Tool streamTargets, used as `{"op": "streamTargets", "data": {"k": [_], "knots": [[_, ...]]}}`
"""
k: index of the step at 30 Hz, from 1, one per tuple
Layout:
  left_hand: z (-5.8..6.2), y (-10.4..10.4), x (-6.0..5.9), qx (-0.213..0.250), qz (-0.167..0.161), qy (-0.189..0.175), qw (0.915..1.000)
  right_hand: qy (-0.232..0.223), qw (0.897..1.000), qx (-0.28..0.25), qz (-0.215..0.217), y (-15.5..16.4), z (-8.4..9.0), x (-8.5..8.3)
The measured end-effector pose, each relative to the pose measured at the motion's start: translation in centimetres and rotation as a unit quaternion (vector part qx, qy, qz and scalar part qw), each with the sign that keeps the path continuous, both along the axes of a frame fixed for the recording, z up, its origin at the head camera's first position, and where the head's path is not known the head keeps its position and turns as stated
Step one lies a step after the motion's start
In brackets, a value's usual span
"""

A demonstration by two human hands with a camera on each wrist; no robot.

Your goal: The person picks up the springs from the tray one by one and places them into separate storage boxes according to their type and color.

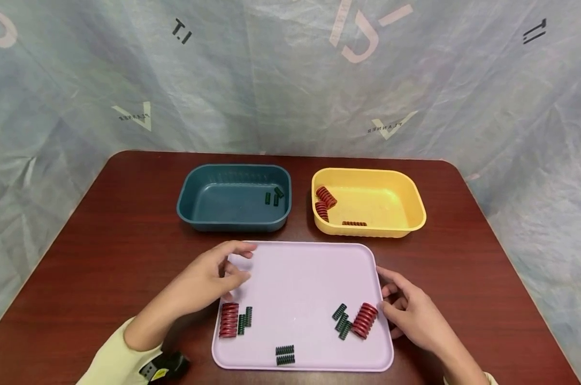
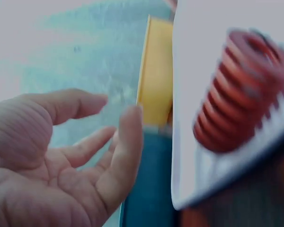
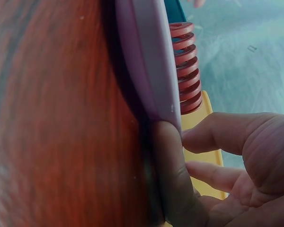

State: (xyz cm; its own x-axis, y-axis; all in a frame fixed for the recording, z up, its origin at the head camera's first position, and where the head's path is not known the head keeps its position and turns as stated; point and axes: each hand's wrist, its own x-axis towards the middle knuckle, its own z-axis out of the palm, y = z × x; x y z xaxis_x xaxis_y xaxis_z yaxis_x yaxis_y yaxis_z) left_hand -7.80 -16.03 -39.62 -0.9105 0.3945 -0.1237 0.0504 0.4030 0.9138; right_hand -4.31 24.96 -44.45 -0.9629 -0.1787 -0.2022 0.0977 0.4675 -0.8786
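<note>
My right hand (image 1: 413,315) lies at the lower right of the head view, against the right rim of the lilac tray (image 1: 300,278). Its fingers are loosely bent and grasp nothing; the right wrist view shows the thumb pressed along the tray's edge and the other fingers free above it. The nearest item is the large red spring (image 1: 365,320), lying on the tray just left of my fingertips, close but not visibly touching. Its long axis runs diagonally, from lower left to upper right in the frame, so its upper end points toward my fingers. Two or three small green springs (image 1: 341,321) lie just beside it on its left.

My left hand (image 1: 213,280) hovers over the tray's upper left corner, relaxed and empty; the left wrist view confirms a bare palm. A second large red spring (image 1: 229,320) lies directly below that hand in the frame, its axis running top to bottom, with small green springs (image 1: 244,320) at its right side.

Judgement: each hand is nearer its own red spring; the right is the closer of the two. The blue bin (image 1: 235,197) and yellow bin (image 1: 367,202) stand beyond the tray, well apart from both hands.
</note>
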Motion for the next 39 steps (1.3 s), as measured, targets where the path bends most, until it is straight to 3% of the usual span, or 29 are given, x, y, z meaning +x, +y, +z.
{"op": "streamTargets", "data": {"k": [3,7,15,21,31,39], "knots": [[0.5,1.7,-0.3,0.024,-0.063,-0.028,0.9974,0.002,1.000,0.005,-0.001,0.0,0.1,0.0],[0.9,4.0,-0.6,0.055,-0.132,-0.090,0.9856,0.003,1.000,0.007,0.000,0.0,0.1,0.0],[1.1,8.2,-1.2,0.067,-0.216,-0.173,0.9587,0.012,1.000,0.000,0.003,0.1,0.1,-0.1],[-0.2,10.7,-1.3,0.056,-0.241,-0.200,0.9481,0.017,1.000,0.001,0.002,0.0,0.0,-0.1],[-1.8,12.8,-1.2,0.057,-0.239,-0.205,0.9476,0.018,1.000,-0.005,0.009,0.1,-0.1,-0.1],[-2.7,13.9,-1.7,0.084,-0.245,-0.254,0.9320,0.013,1.000,-0.006,0.009,0.0,0.0,0.2]]}}
